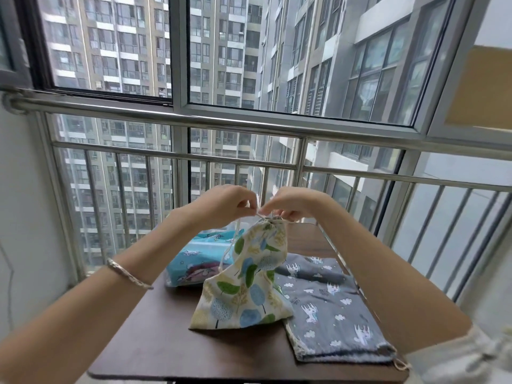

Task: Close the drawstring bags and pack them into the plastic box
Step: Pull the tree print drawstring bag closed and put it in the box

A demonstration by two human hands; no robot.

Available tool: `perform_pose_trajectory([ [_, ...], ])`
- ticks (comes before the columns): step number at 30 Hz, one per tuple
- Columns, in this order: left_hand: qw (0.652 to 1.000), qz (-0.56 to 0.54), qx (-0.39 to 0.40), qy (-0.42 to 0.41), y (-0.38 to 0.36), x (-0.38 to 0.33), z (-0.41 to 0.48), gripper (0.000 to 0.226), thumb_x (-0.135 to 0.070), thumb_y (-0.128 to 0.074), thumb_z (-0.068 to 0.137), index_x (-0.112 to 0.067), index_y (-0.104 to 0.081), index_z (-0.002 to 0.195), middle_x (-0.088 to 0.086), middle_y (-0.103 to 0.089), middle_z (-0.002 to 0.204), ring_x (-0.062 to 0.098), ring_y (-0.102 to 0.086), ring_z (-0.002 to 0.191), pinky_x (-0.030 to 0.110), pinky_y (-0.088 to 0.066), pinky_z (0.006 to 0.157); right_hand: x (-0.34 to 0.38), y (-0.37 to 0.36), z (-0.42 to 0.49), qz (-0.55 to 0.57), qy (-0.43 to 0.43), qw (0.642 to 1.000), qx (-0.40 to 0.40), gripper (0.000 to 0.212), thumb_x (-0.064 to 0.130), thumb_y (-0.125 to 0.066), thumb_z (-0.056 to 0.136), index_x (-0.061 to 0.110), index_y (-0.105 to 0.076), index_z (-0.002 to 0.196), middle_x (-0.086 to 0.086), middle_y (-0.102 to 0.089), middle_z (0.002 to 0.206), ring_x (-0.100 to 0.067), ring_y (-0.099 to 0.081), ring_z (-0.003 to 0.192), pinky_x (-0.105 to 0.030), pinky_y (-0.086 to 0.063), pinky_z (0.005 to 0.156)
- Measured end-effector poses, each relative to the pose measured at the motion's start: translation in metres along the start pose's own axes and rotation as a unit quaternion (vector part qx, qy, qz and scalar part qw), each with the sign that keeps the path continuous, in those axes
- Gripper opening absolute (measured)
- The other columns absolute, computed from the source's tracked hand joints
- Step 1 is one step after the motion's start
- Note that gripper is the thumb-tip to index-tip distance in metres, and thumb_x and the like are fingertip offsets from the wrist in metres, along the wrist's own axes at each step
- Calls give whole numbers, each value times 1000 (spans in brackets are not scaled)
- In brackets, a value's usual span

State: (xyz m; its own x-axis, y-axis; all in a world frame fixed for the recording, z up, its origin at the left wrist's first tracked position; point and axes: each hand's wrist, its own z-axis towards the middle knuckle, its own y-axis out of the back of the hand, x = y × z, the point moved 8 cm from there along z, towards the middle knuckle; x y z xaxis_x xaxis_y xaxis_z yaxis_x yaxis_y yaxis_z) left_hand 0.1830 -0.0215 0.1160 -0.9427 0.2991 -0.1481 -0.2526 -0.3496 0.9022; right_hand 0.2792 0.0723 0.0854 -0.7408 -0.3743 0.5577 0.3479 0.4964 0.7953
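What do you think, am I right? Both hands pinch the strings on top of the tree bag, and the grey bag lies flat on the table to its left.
Not quite. In the head view the grey bag lies flat on the table to the right of the tree bag, not its left. The left hand and right hand pinch the strings on top.

Between the left fingers (246, 203) and right fingers (273, 206) the pinched cord (263, 215) is too thin and blurred to show any knot. Below them, the leaf-print bag (249, 286) hides part of a blue patterned item (194, 259); whether that is a bag or a box is unclear. Below and right, the right forearm (388, 273) covers part of the grey bag (327, 300) and the worktop (166, 342) rim.
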Motion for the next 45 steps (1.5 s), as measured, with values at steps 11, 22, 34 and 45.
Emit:
perform_pose_trajectory([
  [11,947,-230,-197,108,7,24,-5,16,-15,-70,83,-11,-69,99,3,-73,91,11,-70,83,27,-57,80,25,-24,-13,157,157,974,50,18,22,-53,95,9,-62,86,-3,-60,73,-12,-54,61,-15,-43,54],
  [22,882,-429,34,190,-37,41,-5,36,-24,-72,81,-11,-65,114,9,-73,99,20,-70,94,34,-56,85,5,-17,-8,344,174,923,9,17,13,-59,92,3,-72,93,-8,-64,79,-13,-56,72,-23,-50,72],
  [34,752,-589,-61,290,-34,52,-8,28,-4,-69,80,-7,-66,108,10,-68,102,15,-63,85,24,-49,72,8,-26,-5,285,121,951,23,24,19,-48,99,10,-61,81,3,-50,56,-8,-41,49,-15,-32,45],
  [45,824,-508,-38,250,-40,33,-1,57,-4,-65,81,-10,-44,133,6,-56,126,19,-52,116,29,-41,90,15,-28,-12,313,144,938,33,23,17,-42,102,5,-57,89,6,-43,44,-6,-34,37,-15,-27,37],
])
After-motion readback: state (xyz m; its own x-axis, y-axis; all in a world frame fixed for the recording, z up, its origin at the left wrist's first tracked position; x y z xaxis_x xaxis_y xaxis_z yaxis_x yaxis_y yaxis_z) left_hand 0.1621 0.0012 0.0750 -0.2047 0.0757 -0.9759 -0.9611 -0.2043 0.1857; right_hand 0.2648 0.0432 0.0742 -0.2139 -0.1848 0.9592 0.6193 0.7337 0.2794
